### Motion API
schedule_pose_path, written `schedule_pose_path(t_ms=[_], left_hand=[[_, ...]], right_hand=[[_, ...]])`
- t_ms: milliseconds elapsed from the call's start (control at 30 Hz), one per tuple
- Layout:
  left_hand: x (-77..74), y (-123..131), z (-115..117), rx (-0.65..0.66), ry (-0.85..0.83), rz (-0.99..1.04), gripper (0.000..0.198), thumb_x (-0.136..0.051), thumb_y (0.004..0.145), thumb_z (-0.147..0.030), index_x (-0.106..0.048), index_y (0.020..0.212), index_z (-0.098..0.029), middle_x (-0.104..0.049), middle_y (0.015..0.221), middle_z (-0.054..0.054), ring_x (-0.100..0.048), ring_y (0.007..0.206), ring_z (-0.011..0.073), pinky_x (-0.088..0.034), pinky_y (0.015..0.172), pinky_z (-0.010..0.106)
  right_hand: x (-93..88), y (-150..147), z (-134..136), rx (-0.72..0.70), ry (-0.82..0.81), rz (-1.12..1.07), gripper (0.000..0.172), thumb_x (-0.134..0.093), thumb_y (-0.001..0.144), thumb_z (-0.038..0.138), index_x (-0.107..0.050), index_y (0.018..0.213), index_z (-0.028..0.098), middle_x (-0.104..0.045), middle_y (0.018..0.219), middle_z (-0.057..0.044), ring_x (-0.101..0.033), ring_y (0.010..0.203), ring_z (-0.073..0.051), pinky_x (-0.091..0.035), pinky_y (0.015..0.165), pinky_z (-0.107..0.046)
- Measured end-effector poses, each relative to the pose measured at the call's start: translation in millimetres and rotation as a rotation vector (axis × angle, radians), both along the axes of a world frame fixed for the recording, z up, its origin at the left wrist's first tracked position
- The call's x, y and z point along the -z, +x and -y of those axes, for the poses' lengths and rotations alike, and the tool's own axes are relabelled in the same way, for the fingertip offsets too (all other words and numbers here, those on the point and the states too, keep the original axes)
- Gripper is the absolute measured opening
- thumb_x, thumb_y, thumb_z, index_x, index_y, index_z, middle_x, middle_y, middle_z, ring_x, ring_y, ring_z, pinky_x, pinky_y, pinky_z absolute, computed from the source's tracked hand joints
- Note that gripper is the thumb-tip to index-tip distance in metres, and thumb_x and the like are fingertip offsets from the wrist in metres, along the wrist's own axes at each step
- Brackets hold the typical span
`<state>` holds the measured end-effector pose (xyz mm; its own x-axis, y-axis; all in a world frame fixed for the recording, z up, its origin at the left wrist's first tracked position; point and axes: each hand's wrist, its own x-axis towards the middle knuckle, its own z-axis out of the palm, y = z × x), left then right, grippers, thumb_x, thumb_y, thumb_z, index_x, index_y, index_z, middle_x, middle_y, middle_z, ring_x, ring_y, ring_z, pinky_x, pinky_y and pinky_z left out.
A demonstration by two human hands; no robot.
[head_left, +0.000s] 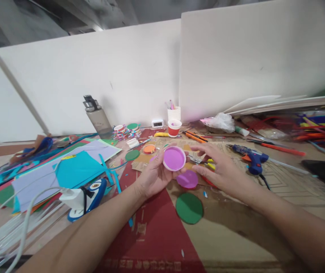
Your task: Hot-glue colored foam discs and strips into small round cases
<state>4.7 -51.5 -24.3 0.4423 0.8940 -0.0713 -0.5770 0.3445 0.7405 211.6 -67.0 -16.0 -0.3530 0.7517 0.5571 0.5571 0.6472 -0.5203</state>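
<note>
My left hand (156,177) grips a shallow round piece with a white rim and a purple face (174,158), tilted toward me. To its right hovers my right hand (217,168), fingers apart and holding nothing. Below the held piece lies a purple disc (187,179), and a green disc (189,208) is nearer to me. Scissors or pliers (194,159) with metal jaws lie partly hidden behind my right hand. Left of the held piece are an orange-faced round piece (149,149) and another green disc (132,155).
A blue glue gun (255,161) lies at right. Paper cups (174,128), a small white clock (157,123) and a bottle (97,118) stand at the back. At left are coloured sheets (78,170) and a power strip (94,201) with a white cable. Cardboard (157,235) covers the table.
</note>
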Motion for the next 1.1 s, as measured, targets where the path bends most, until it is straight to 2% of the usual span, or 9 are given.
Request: schedule_pose_path(t_ms=[100,200,300,400,567,700,867,1000,1100], left_hand=[[0.1,0,-5,-0.019,-0.054,0.013,0.054,-0.035,0.097,-0.054,-0.054,0.133,-0.018,-0.069,0.116,0.017,-0.070,0.090,0.0240,-0.052,0.061,0.028],[1.8,0,-8,-0.057,-0.080,0.041,0.055,-0.030,0.098,-0.055,-0.057,0.128,-0.018,-0.070,0.113,0.017,-0.070,0.083,0.0233,-0.049,0.055,0.027],[3.4,-2,-11,-0.088,-0.093,0.039,0.054,-0.030,0.099,-0.053,-0.058,0.127,-0.017,-0.071,0.109,0.017,-0.070,0.079,0.0230,-0.048,0.054,0.026],[4.3,-5,-14,-0.114,-0.112,0.024,0.050,-0.034,0.099,-0.049,-0.059,0.126,-0.016,-0.072,0.106,0.016,-0.070,0.078,0.0223,-0.050,0.055,0.027],[5.3,-9,-16,-0.147,-0.103,0.013,0.041,-0.040,0.097,-0.038,-0.061,0.124,-0.016,-0.073,0.101,0.014,-0.069,0.077,0.0222,-0.052,0.058,0.029],[5.0,-11,-17,-0.146,-0.095,0.006,0.035,-0.041,0.094,-0.028,-0.065,0.115,-0.013,-0.073,0.103,0.015,-0.070,0.080,0.0237,-0.055,0.062,0.033],[5.0,-15,-19,-0.211,-0.102,-0.011,0.035,-0.043,0.094,-0.034,-0.065,0.112,-0.013,-0.073,0.100,0.014,-0.070,0.082,0.0237,-0.054,0.058,0.030],[5.2,-16,-23,-0.256,-0.145,-0.007,0.042,-0.042,0.097,-0.045,-0.065,0.111,-0.013,-0.073,0.099,0.014,-0.069,0.081,0.0219,-0.053,0.059,0.028],[4.0,-17,-24,-0.293,-0.152,-0.022,0.044,-0.042,0.097,-0.047,-0.064,0.112,-0.013,-0.073,0.096,0.014,-0.069,0.079,0.0211,-0.054,0.060,0.029]], right_hand=[[-0.4,0,1,-0.001,-0.055,-0.017,0.027,-0.056,0.093,0.035,-0.063,0.116,0.024,-0.067,0.109,-0.008,-0.065,0.089,-0.020,-0.054,0.079,-0.036],[1.2,2,-1,0.055,0.003,0.046,0.022,-0.054,0.094,0.034,-0.066,0.107,0.021,-0.069,0.107,-0.009,-0.065,0.095,-0.022,-0.053,0.084,-0.038],[6.8,10,-8,0.195,0.058,0.303,0.023,-0.049,0.094,0.030,-0.068,0.100,0.017,-0.069,0.103,-0.014,-0.064,0.098,-0.028,-0.050,0.088,-0.044],[17.7,21,-16,0.336,-0.022,0.645,0.022,-0.052,0.091,0.028,-0.067,0.099,0.014,-0.069,0.097,-0.018,-0.064,0.093,-0.031,-0.049,0.085,-0.045],[39.8,29,-20,0.299,-0.109,0.821,0.029,-0.053,0.089,0.022,-0.061,0.116,0.014,-0.067,0.099,-0.018,-0.065,0.086,-0.028,-0.048,0.075,-0.037],[46.6,26,-21,0.306,-0.129,0.802,0.038,-0.051,0.087,0.017,-0.056,0.124,0.010,-0.067,0.098,-0.020,-0.066,0.080,-0.028,-0.046,0.069,-0.034],[27.4,16,-18,0.354,-0.250,0.490,0.038,-0.054,0.084,0.022,-0.060,0.120,0.013,-0.071,0.093,-0.016,-0.067,0.076,-0.027,-0.046,0.064,-0.032],[6.0,13,-7,0.152,-0.260,0.160,0.033,-0.048,0.085,0.021,-0.061,0.115,0.019,-0.069,0.079,-0.005,-0.063,0.068,-0.021,-0.047,0.060,-0.030],[-1.8,12,5,0.002,-0.311,0.038,0.024,-0.051,0.088,0.028,-0.060,0.110,0.021,-0.068,0.081,-0.004,-0.063,0.069,-0.020,-0.050,0.062,-0.031]])
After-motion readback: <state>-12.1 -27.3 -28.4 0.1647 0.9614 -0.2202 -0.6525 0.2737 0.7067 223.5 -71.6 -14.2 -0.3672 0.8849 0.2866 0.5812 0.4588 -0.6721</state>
